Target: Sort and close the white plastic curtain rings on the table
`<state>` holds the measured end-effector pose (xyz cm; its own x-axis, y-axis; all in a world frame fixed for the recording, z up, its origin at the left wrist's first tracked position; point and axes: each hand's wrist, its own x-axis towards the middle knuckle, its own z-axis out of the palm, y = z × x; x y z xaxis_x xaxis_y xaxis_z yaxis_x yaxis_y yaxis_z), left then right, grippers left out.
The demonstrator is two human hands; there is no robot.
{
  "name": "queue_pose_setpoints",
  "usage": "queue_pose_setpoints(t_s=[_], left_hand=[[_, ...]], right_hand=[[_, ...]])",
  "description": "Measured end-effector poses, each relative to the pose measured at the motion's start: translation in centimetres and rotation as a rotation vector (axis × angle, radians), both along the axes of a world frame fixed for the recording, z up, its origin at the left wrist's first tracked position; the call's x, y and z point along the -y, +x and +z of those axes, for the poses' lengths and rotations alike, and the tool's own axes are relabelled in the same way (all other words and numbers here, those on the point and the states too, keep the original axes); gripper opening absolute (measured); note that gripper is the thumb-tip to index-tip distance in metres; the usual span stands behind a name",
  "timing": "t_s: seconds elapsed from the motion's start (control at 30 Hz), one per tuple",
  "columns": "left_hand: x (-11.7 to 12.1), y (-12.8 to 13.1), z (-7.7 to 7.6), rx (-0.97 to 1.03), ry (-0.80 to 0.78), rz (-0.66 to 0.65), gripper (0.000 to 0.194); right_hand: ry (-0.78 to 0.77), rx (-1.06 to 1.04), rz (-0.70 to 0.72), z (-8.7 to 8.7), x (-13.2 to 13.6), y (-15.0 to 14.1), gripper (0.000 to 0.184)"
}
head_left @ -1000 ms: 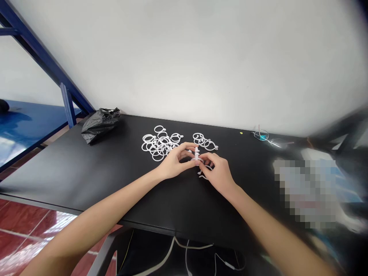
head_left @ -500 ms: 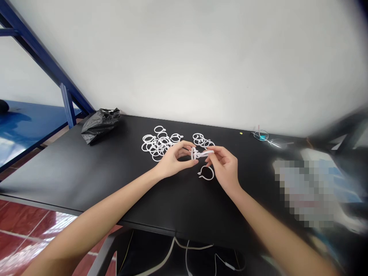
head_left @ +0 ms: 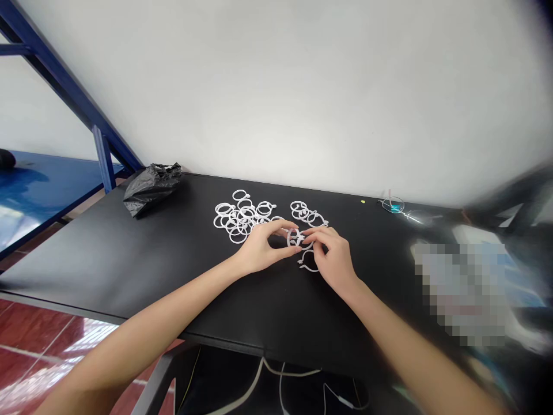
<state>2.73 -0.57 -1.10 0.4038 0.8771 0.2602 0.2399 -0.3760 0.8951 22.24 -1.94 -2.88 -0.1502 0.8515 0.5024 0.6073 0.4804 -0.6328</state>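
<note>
My left hand and my right hand meet over the black table. Together they pinch a small white plastic ring between thumbs and fingertips, just above the tabletop. Another white ring lies on the table right under my right hand's fingers. A pile of several white rings sits just beyond my left hand. A smaller cluster of rings lies beyond my right hand.
A crumpled black plastic bag rests at the table's back left. Small glasses-like items lie at the back right. A blurred-out area covers the right side. A blue metal frame and shelf stand left. Cables hang below the table's front edge.
My right hand had pulled the ring slightly apart to the right, then came back in; both hands now press close together on the ring, a little lower.
</note>
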Motion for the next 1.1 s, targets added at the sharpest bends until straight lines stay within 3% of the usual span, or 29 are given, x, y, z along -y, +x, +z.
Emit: queue_pose_setpoints(t_s=[0.13,0.37,0.67,0.77,0.9,1.0,1.1], left_hand=[[0.1,0.0,0.2,-0.040,0.008,0.016,0.036],[0.2,0.0,0.7,-0.030,-0.008,-0.033,0.027],[0.5,0.0,0.9,-0.056,-0.030,-0.037,0.029],[0.2,-0.1,1.0,-0.077,0.029,-0.018,0.029],[-0.7,-1.0,1.0,-0.292,0.281,0.070,0.031],[-1.4,-1.9,0.7,-0.588,0.441,0.103,0.031],[-1.6,-2.4,0.5,-0.768,0.501,0.116,0.028]], right_hand=[[0.083,-0.007,-0.005,0.5,0.2,-0.2,0.033],[0.129,-0.121,0.137,1.3,1.2,-0.9,0.018],[0.208,-0.146,0.134,1.0,1.1,-0.9,0.014],[0.216,-0.172,0.114,0.7,1.2,-1.0,0.014],[0.091,-0.223,0.032,0.7,1.1,-1.0,0.036],[0.059,-0.179,-0.002,0.6,0.8,-0.9,0.019],[0.090,-0.041,0.009,0.3,0.5,-0.7,0.003]])
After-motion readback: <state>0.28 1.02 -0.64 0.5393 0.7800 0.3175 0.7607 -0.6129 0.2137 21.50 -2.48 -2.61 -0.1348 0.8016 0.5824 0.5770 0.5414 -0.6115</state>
